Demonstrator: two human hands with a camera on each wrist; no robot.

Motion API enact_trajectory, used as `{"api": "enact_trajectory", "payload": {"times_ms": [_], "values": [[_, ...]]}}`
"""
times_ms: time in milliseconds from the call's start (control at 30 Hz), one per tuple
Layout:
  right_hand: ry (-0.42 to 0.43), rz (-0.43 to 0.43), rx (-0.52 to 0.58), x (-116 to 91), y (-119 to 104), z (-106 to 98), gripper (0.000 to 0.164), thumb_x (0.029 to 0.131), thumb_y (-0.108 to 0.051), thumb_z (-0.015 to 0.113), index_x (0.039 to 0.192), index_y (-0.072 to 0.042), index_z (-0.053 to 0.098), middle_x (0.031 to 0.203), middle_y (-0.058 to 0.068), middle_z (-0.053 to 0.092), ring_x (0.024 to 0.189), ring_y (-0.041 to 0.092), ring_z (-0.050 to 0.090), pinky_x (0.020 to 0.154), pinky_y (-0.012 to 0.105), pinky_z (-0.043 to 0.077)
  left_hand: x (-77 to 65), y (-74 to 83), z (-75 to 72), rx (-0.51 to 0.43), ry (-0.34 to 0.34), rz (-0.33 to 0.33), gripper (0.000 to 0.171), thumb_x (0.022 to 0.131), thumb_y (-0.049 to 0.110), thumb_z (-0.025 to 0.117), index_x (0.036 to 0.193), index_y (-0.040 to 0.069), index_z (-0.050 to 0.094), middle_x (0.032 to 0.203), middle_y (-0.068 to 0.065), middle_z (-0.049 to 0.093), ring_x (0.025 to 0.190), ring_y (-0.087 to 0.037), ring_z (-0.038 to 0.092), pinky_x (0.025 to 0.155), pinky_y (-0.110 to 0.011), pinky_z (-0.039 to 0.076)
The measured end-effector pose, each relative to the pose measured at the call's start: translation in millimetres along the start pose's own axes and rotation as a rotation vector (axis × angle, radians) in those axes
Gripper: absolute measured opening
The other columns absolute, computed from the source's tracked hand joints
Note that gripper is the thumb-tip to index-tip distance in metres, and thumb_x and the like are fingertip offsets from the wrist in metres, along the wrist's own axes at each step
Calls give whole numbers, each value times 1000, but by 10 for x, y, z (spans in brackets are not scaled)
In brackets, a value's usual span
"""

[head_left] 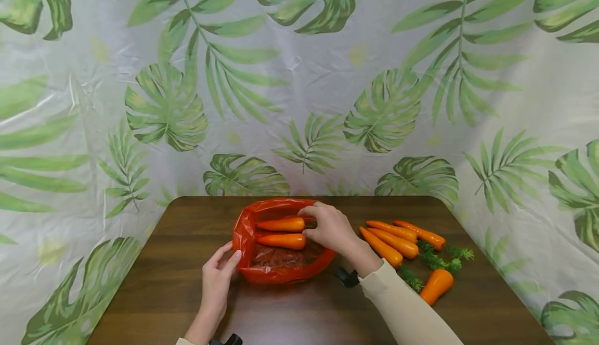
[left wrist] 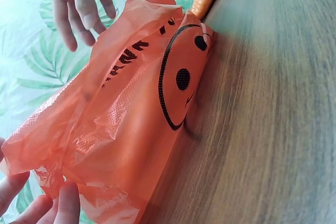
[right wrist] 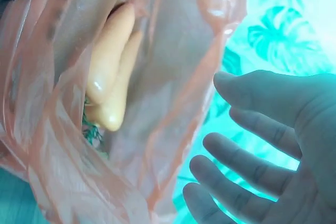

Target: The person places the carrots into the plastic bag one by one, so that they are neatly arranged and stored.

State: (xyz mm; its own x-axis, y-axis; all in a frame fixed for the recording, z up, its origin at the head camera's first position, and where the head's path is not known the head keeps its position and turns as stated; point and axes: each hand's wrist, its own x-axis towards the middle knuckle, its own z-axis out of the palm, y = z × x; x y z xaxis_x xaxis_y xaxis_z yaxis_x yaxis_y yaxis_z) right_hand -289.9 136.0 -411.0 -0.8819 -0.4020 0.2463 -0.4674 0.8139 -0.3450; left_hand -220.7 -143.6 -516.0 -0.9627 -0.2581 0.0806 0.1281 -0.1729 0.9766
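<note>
A red plastic bag lies with its mouth spread on the table. Two carrots rest inside it side by side, thin tips to the left, with some green tops at their thick ends. At the bag's left edge my left hand pinches the rim between thumb and fingers. In the left wrist view the bag shows a black printed face and lettering. My right hand hovers over the right side of the mouth. The right wrist view shows this hand with fingers spread and loosely bent, holding nothing, beside the bag's rim.
On the right of the brown wooden table lie several loose carrots with leafy green tops. One thick carrot sits nearer, beside my right sleeve. A leaf-patterned curtain hangs behind and along the sides.
</note>
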Motion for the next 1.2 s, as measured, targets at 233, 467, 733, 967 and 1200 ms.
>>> {"api": "enact_trajectory", "payload": {"times_ms": [233,467,733,967,1200], "values": [[82,43,26,-164,40,-135,45,81,-30,86,123,-33,70,106,-12,61,75,11,55,58,31,46,-5,7,-2,6,-3,12,45,95,18,72,134,0,61,131,-23,60,93,-10,68,78,-27,58],[157,38,27,-328,158,-249,46,81,-27,87,124,-29,70,106,-9,63,77,13,56,59,32,46,10,-3,-8,7,-10,13,45,95,18,72,135,-1,61,131,-22,60,93,-11,68,79,-27,58],[203,60,44,-533,367,-332,45,82,-25,86,125,-23,71,113,-3,67,96,20,64,77,43,55,12,-10,-5,-6,-3,18,45,95,17,73,134,-1,61,129,-23,61,91,-11,69,77,-28,59],[246,94,48,-713,555,-377,48,81,-24,87,126,-23,70,112,-2,67,99,23,64,80,46,55,15,-11,0,-14,-9,30,44,95,15,72,134,-2,61,128,-23,62,91,-12,69,76,-26,58],[254,148,61,-893,752,-366,46,83,-28,84,127,-24,69,114,-1,66,102,23,64,85,50,54,9,0,2,-7,3,27,43,95,15,72,133,-2,62,127,-23,62,90,-11,68,75,-25,58]]}}
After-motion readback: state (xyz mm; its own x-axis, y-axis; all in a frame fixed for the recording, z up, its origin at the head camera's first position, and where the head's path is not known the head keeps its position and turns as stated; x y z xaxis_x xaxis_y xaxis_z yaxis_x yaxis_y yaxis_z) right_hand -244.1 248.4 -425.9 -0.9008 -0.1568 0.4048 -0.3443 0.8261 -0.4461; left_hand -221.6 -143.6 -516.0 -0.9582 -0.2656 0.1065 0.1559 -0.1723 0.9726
